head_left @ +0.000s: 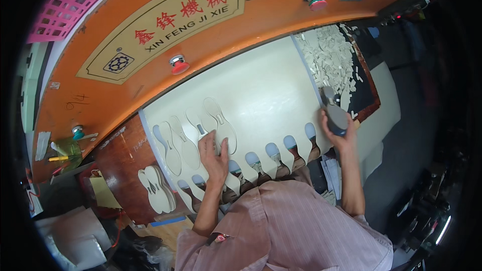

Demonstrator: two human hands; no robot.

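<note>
My right hand (340, 131) is closed round a dark grey, sole-shaped cutting die (337, 118), at the right edge of a white sheet (261, 85). My left hand (215, 159) is over the left half of the sheet, fingers bent and thumb apart, gripping a cut white insole (192, 120). Part of that insole is hidden under the fingers. Just right of it lies another cut insole (219, 115), and further left are a cut insole (171, 153) and its neighbour (185, 143). Sole-shaped cut-outs run along the sheet's near edge.
A stack of insoles (156, 190) sits on the brown board (118, 160) at left. Small white offcuts (329, 52) are heaped at far right. An orange machine beam (150, 60) spans the far side, with a red button (179, 65) and a pink basket (75, 0).
</note>
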